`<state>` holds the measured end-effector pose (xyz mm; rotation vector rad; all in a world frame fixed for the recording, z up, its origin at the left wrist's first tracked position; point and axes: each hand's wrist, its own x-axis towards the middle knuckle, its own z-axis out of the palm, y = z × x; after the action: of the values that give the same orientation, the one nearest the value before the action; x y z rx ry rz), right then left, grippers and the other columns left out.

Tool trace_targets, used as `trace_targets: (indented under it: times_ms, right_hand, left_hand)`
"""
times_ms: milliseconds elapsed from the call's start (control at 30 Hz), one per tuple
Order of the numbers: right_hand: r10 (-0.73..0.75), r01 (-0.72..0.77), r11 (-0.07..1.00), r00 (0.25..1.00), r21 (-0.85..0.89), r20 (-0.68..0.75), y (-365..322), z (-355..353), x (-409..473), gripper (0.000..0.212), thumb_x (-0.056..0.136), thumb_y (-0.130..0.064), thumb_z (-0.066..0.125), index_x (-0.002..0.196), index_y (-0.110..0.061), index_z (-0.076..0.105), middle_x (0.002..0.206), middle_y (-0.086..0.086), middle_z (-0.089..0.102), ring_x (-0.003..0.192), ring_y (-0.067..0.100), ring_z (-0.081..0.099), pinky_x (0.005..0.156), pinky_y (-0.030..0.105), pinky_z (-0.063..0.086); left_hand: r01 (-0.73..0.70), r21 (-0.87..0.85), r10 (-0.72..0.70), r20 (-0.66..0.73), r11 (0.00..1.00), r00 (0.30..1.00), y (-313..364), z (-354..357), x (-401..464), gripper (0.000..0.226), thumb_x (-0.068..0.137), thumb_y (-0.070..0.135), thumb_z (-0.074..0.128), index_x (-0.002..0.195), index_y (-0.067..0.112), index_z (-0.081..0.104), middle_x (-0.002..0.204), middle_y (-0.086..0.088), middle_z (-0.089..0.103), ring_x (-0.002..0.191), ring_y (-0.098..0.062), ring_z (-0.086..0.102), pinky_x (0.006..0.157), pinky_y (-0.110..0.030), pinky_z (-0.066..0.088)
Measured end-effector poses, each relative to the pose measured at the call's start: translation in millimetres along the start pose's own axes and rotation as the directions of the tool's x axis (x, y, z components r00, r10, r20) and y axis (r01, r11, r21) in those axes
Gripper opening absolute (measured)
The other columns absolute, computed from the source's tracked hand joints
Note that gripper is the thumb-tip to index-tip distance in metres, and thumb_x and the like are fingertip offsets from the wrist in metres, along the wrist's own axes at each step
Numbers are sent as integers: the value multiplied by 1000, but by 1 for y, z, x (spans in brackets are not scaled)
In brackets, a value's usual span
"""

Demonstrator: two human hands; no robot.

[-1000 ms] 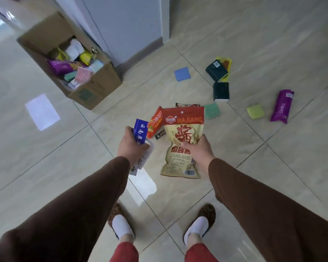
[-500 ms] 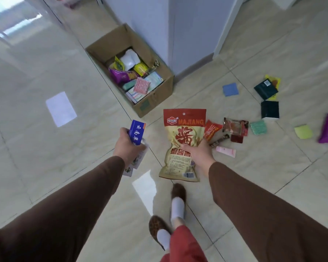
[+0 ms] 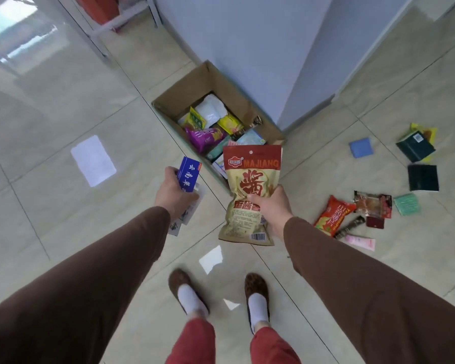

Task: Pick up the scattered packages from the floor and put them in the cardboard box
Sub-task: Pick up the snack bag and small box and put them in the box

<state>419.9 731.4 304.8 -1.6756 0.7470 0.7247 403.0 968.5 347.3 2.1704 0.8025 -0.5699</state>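
From the head camera, you look down at a pale tiled floor (image 3: 50, 206), with both arms in brown sleeves reaching forward and your two feet in slippers below.

Your right hand (image 3: 269, 208) is closed around the middle of a large tan and red pouch (image 3: 250, 195), thumb across its front. The pouch hangs upright in the air, its top edge overlapping the near corner of the cardboard box (image 3: 202, 82). It looks like a soft, filled bag with a slick printed skin, probably the heavier of your loads; a grip across the body seems safer than pinching the thin top seal.

Your left hand (image 3: 172, 194) is curled around a small blue carton (image 3: 188, 174), with a few thin white packets (image 3: 187, 216) hanging below the fist. The carton looks stiff and light; the packets look limp and could slip out.

The box sits open on the floor just beyond your hands, against the base of a grey wall (image 3: 260, 48). It is partly filled with a white pack, yellow and green bags, a purple bag and some flat packets.

To the right, more packages lie scattered on the floor: a red bag (image 3: 331, 215), a pink tube (image 3: 360, 242), a blue square (image 3: 361, 147), and two dark packs (image 3: 423, 177) farther right.
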Motion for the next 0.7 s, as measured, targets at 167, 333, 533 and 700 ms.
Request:
trace_targets:
  times_ms: [167,333,533,700]
  right_hand:
    - [38,-36,998,997,42,-62,-39,58,18,42,80,-20,82,110,-22,52,106,2,72,90,24,75,82,51,63]
    - [56,-43,994,990,103,-128,-73,102,37,42,84,-17,80,115,-18,52,106,2,72,89,21,74,73,41,62]
    - [116,-81,976,979,203,-168,-104,136,73,43,82,-22,82,114,-19,53,108,3,72,93,23,74,78,45,63]
    - [164,-112,961,967,253,-197,-131,151,121,50,75,-32,85,110,-22,51,109,5,71,94,26,73,80,52,63]
  left_hand:
    - [-50,21,49,39,999,998,0,-51,63,65,77,22,83,117,26,32,112,-4,60,94,-27,64,76,-38,56]
    - [-121,54,115,99,991,988,10,-94,125,65,79,15,81,124,21,36,109,-3,57,93,-27,62,75,-37,54]
    - [-188,111,172,137,976,976,40,-116,201,62,78,14,82,118,25,35,113,-6,60,91,-24,62,66,-31,50]
    - [-265,151,235,192,952,953,78,-113,266,65,78,14,82,122,22,34,110,-4,57,93,-24,62,74,-35,53]
